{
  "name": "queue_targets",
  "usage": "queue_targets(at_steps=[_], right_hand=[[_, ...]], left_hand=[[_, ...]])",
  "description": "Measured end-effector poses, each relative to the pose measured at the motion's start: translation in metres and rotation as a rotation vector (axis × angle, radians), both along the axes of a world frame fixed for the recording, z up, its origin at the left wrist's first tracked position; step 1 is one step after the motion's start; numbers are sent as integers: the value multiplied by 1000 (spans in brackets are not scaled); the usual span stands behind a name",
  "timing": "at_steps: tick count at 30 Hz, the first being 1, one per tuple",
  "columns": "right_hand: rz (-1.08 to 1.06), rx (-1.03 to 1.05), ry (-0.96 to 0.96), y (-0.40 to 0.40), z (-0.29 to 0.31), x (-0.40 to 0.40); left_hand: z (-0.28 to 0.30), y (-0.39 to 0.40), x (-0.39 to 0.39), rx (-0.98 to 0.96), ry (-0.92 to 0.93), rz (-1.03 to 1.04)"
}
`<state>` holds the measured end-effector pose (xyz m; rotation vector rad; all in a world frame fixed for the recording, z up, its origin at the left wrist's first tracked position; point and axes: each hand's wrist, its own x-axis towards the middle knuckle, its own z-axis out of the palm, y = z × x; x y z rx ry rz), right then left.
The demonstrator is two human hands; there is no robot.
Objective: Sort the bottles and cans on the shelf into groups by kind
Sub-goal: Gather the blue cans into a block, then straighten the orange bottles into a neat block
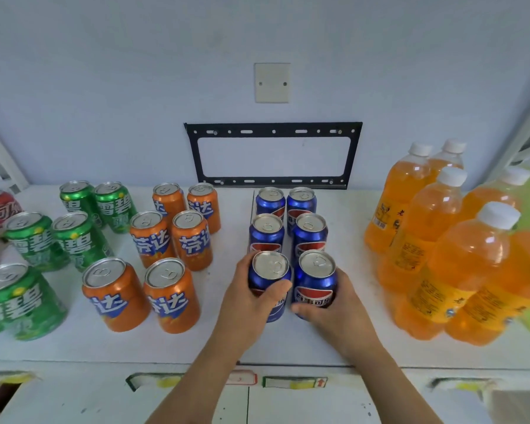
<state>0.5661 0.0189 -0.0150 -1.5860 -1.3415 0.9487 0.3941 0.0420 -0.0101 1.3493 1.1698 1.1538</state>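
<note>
Left hand point(251, 304): we're seeing it gripping the near-left blue can point(270, 283), fingers curled round it, thumb across the front.
Right hand point(325, 307): we're watching it clamping the near-right blue can point(315, 278) the same way.
Blue group: both cans are standing upright, closing the near end of two rows on the white shelf point(214, 338).
Neighbours: orange cans point(172, 295) are sitting left, green cans point(22, 301) farther left, orange bottles point(459, 270) right.

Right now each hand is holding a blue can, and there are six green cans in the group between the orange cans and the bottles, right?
Not quite. The head view shows the left hand and right hand each holding a blue can, but the six cans between the orange cans and the bottles are blue cans, not green.
</note>
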Motion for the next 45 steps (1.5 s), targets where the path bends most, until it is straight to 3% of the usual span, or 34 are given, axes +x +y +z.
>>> queue_targets(at_steps=[5,12,19,21,23,25,32,36,40,45], right_hand=[[-93,-29,-171,-13,-2,-10],[-145,-59,-180,-31,4,-22],[-109,-142,-202,-42,23,-23],[-102,-146,-270,-47,37,-20],[-87,-160,-415,-51,58,-17],[-67,-149,-520,-54,85,-14],[71,60,-1120,-41,182,19],[80,118,-1293,-17,224,62],[85,166,-1287,15,256,122],[92,68,-1153,73,259,215]], left_hand=[[1,-4,-15,-17,43,-56],[9,-12,-21,-70,30,-90],[26,-21,-20,-79,136,-109],[36,-27,-21,64,376,-19],[47,-32,-23,366,833,118],[60,-33,-20,650,1101,152],[121,-6,23,1047,1300,89],[147,27,65,1159,1299,97],[177,53,117,1099,1292,77],[196,89,183,607,1003,-5]])
